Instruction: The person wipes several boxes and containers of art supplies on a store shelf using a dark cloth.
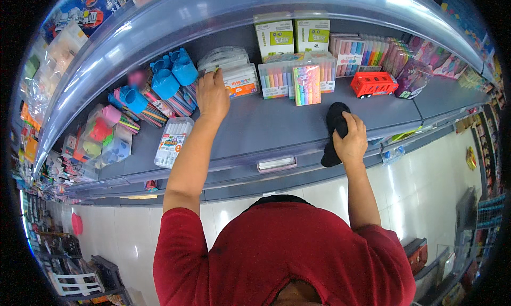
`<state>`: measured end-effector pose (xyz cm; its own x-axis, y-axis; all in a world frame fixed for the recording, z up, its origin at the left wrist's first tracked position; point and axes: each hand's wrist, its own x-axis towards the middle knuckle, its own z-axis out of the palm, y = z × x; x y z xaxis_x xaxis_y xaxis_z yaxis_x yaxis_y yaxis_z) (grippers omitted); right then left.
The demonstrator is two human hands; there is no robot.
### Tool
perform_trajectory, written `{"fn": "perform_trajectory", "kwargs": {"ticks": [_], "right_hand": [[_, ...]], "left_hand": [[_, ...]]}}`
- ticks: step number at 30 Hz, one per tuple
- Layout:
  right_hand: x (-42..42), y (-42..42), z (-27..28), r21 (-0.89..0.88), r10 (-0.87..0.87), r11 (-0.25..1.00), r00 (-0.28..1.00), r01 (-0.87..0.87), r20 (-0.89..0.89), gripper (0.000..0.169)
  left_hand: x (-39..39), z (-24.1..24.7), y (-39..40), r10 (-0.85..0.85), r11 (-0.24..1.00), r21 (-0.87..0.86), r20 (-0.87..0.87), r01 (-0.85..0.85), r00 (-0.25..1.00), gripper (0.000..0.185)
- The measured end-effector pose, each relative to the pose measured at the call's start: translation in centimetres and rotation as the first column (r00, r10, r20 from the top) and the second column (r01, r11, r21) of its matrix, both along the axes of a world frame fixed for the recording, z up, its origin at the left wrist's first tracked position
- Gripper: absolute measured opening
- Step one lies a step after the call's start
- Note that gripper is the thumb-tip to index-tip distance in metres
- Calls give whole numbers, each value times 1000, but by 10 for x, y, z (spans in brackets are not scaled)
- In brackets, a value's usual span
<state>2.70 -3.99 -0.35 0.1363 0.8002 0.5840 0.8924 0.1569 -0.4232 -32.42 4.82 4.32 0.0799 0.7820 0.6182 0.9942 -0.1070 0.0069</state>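
Observation:
My left hand (213, 94) rests its fingers on the left end of a stack of clear plastic marker cases (240, 82); whether it grips one cannot be told. In my right hand (351, 137) is a bunched black cloth (337, 118), lying over the front edge of the grey shelf (259, 128). A white marker case (174, 142) lies beside my left forearm. Between the hands, packs of coloured highlighters (274, 80) stand upright, with a pastel pack (307, 85) leaning in front. A red toy bus (373, 84) sits beyond the cloth, to its right.
Blue cups (165, 83) and bundled pencils stand at the left, near bagged toys (100, 136). Green-and-white boxes (275, 38) stand at the back. A curved shelf edge (223, 6) overhangs the goods. A lower shelf holds a small box (277, 164).

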Motion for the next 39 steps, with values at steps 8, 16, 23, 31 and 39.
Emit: {"fn": "perform_trajectory", "kwargs": {"ticks": [8, 16, 23, 31, 39], "right_hand": [[-6, -1, -2, -15, -44, 999, 999, 44, -9, 58], [-10, -4, 0, -22, -59, 998, 998, 58, -38, 53], [-8, 0, -5, -28, -62, 998, 998, 62, 0, 58], [-8, 1, -9, 32, -49, 998, 999, 49, 3, 58], [-7, 5, -10, 40, -44, 998, 999, 44, -9, 54]], "left_hand": [[-20, 4, -4, -29, 998, 54, 1, 29, 1000, 62], [-23, 3, -10, -112, 994, 17, 101, 111, 989, 55], [-30, -6, -13, -130, 979, -137, 163, 153, 978, 53], [-34, -18, -54, -15, 969, -77, 930, 234, 368, 40], [1, -55, -97, 163, 901, 148, 755, 408, -635, 35]]}}
